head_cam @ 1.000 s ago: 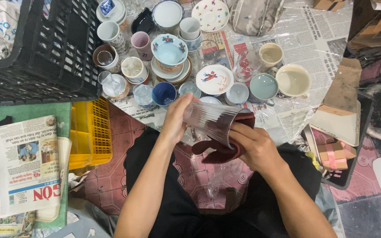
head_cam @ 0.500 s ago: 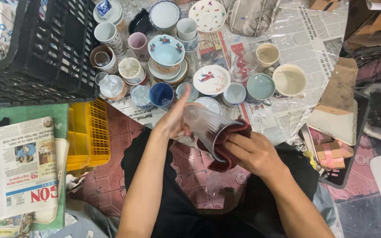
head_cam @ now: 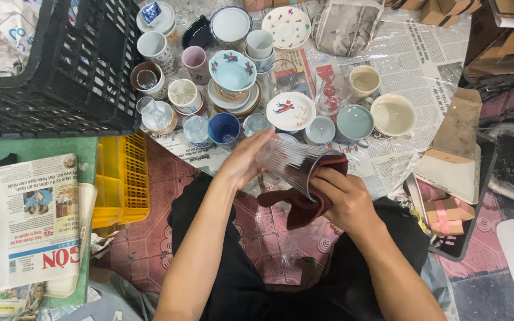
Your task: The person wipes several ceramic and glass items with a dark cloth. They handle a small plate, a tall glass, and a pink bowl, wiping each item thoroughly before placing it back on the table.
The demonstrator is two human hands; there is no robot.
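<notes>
Ribbed clear glass (head_cam: 290, 166) is lying tilted between both hands above the person's lap, its long axis running from upper left to lower right, mouth toward the lower right. The left hand (head_cam: 246, 161) is cupping the base end, fingers curled on it; the right hand (head_cam: 341, 199) is clamping a dark red cloth (head_cam: 295, 208) against the rim. Wiping looks under way, not finished. Cups, bowls and saucers are crowding the newspaper-covered floor (head_cam: 411, 65) just beyond, a black crate (head_cam: 60, 71) sitting at its left edge.
</notes>
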